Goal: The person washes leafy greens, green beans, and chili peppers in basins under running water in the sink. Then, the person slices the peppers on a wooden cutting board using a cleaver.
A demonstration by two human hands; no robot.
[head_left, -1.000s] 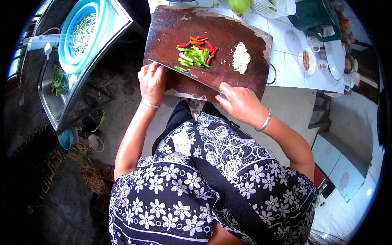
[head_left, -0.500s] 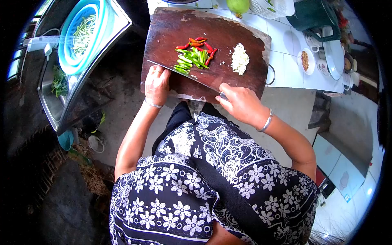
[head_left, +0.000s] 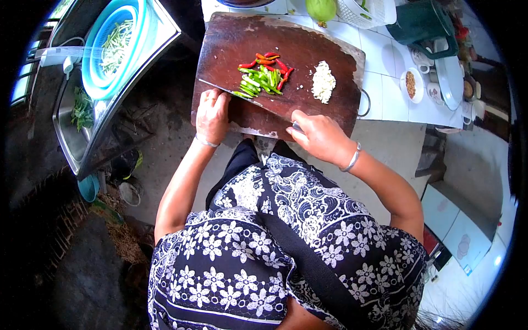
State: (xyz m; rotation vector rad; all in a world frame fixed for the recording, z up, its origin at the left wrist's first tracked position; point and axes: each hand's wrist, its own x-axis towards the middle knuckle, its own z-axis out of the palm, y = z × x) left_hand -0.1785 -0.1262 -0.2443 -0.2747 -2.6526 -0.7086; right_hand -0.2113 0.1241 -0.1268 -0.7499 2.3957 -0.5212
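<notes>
A wooden cutting board point(head_left: 308, 49) lies before me. On it are cut green chillies point(head_left: 256, 80) with red chillies point(head_left: 286, 77) around their back and right side. Farther right sits a small heap of chopped white pieces point(head_left: 323, 82), possibly garlic. A knife point(head_left: 269, 111) slants across the near part of the board, just below the green chillies. Its handle is in my right hand point(head_left: 319, 135), fingers wrapped around it. My left hand point(head_left: 213, 115) is closed at the blade's far left end, its curled fingers against the blade; the fingertips are partly hidden.
Left, a blue basin point(head_left: 87, 77) holds a colander with cut green beans point(head_left: 116, 48), beside a metal sink point(head_left: 65, 135) containing leafy greens point(head_left: 82, 109). Right, on white tiles, stand a small bowl point(head_left: 419, 85), a dark green jug point(head_left: 421, 25) and a white basket point(head_left: 379, 15).
My right hand has shifted slightly left with the knife handle. My left hand stays at the blade's end. The chillies and white heap lie as before; the view has shifted a little.
</notes>
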